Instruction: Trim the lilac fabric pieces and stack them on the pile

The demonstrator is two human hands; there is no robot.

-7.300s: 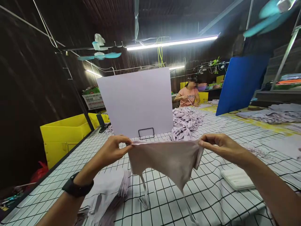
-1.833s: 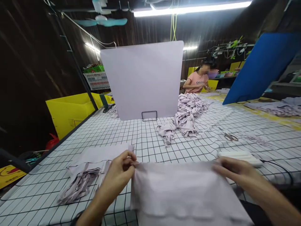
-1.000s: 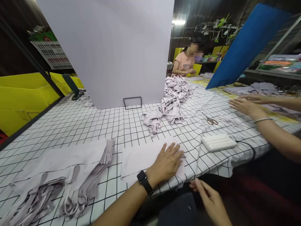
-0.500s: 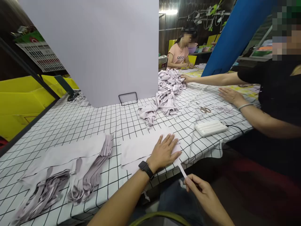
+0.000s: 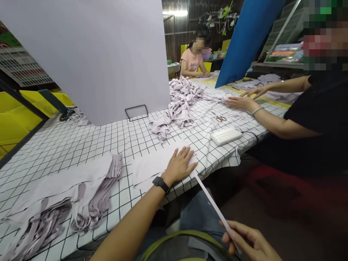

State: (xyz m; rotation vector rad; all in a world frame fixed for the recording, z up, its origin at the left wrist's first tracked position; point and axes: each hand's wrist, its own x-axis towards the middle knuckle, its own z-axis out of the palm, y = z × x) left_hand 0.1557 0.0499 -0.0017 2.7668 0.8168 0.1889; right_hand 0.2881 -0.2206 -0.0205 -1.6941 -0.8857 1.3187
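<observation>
My left hand, with a black watch on the wrist, lies flat with fingers spread on a pale fabric piece at the table's near edge. From that piece a narrow fabric strap runs taut down past the edge. Its lower end is pinched in my right hand, at the bottom right. To the left rests a stack of similar pale fabric pieces, their straps bunched toward me.
A checked cloth covers the table. Crumpled fabric is heaped beyond my left hand, beside a tall white board. A white power strip and scissors lie right. A co-worker's hands are at the right side.
My right hand has drawn down and to the right, so a longer stretch of strap shows. The left hand stays pressed on the fabric. The co-worker's arm has left the heap.
</observation>
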